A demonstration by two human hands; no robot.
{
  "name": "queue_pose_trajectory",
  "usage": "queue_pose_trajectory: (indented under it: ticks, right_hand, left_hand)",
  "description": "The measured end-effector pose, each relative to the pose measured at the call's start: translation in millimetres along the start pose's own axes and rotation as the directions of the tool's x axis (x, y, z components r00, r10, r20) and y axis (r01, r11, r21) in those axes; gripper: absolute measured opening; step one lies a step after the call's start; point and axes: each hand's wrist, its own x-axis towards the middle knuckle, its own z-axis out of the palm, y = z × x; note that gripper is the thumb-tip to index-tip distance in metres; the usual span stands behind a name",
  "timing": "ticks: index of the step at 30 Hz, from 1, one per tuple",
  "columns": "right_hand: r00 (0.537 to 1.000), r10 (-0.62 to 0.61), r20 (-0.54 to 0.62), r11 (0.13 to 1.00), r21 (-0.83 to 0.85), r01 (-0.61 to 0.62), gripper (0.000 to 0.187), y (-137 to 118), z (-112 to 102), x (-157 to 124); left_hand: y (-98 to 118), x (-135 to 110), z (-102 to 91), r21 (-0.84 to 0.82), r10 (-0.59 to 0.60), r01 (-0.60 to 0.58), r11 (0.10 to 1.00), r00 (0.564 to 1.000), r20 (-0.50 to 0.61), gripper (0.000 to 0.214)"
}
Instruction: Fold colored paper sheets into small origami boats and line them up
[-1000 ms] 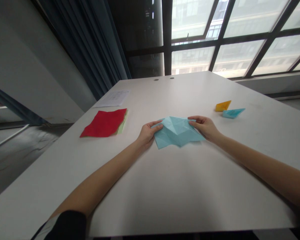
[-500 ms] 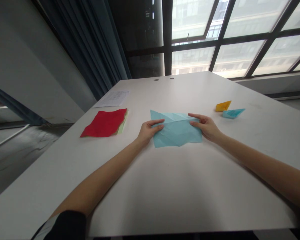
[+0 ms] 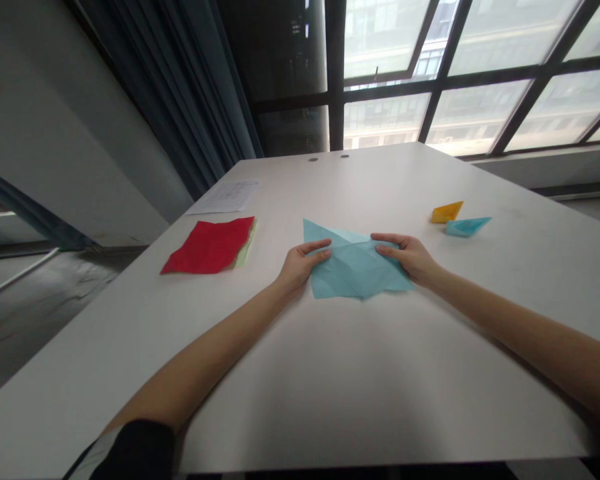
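Note:
A light blue sheet of paper [image 3: 357, 270], creased and partly folded, is held between my two hands just over the white table [image 3: 330, 373]. My left hand [image 3: 303, 263] pinches its left side between thumb and fingers. On the right side, my right hand [image 3: 410, 257] grips the paper, thumb and index finger lying along its upper fold. The lower edge hangs toward me, slightly bent. One pointed corner sticks up at the upper left. The other fingers of both hands are partly hidden.
Red paper [image 3: 210, 247] lies at the left on top of pale green paper [image 3: 245, 247]. Behind it is a printed white sheet [image 3: 225, 197]. To the right stand a yellow folded paper boat [image 3: 447, 212] and a blue one [image 3: 466, 227].
My right hand has shifted slightly left along the upper fold, closer to my left hand. The paper's middle now buckles, and its lower right corner points outward.

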Motion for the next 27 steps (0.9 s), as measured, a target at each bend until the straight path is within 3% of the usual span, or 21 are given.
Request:
queue_pose_trajectory:
  ticks: [5, 12, 18, 23, 27]
  right_hand:
    - [0.999, 0.037, 0.001, 0.990, 0.133, -0.037, 0.038, -3.7, 7.9, -3.3]
    - [1.000, 0.021, 0.006, 0.988, 0.154, -0.022, 0.035, -3.6, 12.4, -4.6]
    - [0.997, -0.070, -0.045, 0.995, -0.077, 0.066, 0.039, -1.4, 5.4, -2.5]
    - [0.982, -0.180, -0.058, 0.941, -0.300, 0.155, 0.041, -2.5, 4.3, -2.8]
    - [0.959, -0.274, -0.072, 0.876, -0.430, 0.218, 0.036, -1.8, 4.8, -1.9]
  left_hand:
    - [0.0, -2.3, 5.2, -0.117, -0.051, 0.052, 0.992, 0.999, 0.007, 0.038]
    - [-2.4, -2.3, 6.9, -0.139, -0.058, 0.057, 0.989, 0.998, 0.001, 0.038]
    - [-0.5, -0.7, 3.2, -0.023, 0.007, -0.008, 1.000, 1.000, -0.015, 0.035]
    - [-0.1, -4.0, 4.5, 0.123, 0.091, -0.084, 0.989, 0.995, -0.046, 0.040]
    - [0.5, -3.6, 5.0, 0.305, 0.230, -0.188, 0.934, 0.967, -0.109, 0.033]
